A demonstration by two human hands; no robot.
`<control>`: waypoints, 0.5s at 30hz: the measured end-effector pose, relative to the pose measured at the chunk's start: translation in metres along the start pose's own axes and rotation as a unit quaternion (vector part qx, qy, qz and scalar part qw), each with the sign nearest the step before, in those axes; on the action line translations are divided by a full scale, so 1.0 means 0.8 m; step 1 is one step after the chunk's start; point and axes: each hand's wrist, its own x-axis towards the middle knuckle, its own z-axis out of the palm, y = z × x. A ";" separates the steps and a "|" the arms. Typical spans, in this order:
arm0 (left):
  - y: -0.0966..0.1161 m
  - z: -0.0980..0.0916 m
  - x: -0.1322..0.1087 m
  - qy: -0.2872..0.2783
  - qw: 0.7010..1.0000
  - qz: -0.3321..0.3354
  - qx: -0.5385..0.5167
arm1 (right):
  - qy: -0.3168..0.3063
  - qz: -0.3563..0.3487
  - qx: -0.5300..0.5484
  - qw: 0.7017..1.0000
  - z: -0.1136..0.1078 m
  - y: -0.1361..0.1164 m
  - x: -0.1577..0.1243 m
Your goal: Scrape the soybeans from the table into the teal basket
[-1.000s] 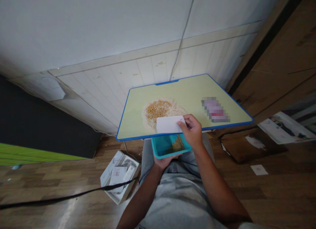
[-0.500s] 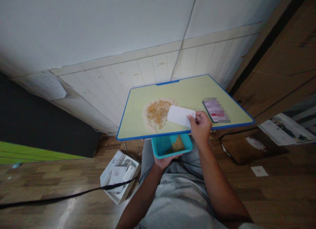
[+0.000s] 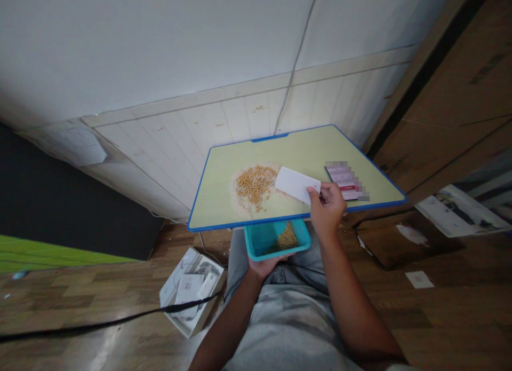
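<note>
My right hand [image 3: 328, 206] pinches the right end of a white card [image 3: 296, 184], whose left end is just right of a pile of golden beads [image 3: 256, 184] mixed with pale grains [image 3: 242, 204]. The pile lies on a light green board [image 3: 304, 147] with a blue rim. Below the board's front edge, my left hand [image 3: 266, 265] holds a teal tray [image 3: 256, 242] from underneath, its fingers mostly hidden. Golden beads [image 3: 288, 236] are gathered in the tray's right part.
A phone [image 3: 346, 183] lies at the board's right side. An open white box [image 3: 192, 291] with cables is on the floor at left, crossed by a black strap [image 3: 120, 318]. Cardboard [image 3: 448, 109] stands at right, the wall [image 3: 180, 45] behind.
The white card in my right hand has moved slightly right, away from the pile, and tilted a little more. The view has shifted slightly. My left hand still supports the tray.
</note>
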 end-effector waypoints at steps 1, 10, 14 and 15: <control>0.000 -0.001 0.001 -0.004 1.000 0.001 0.010 | 0.000 0.001 -0.001 1.000 0.000 0.000 0.000; 0.000 0.006 -0.002 -0.009 0.999 -0.010 0.031 | 0.010 -0.018 -0.024 1.000 -0.004 0.000 -0.001; -0.001 0.010 -0.004 0.021 1.000 0.005 0.019 | 0.002 -0.017 -0.006 1.000 -0.005 0.001 -0.001; -0.001 0.009 -0.004 0.025 0.999 0.010 0.020 | 0.006 -0.018 -0.002 1.000 -0.005 0.002 -0.001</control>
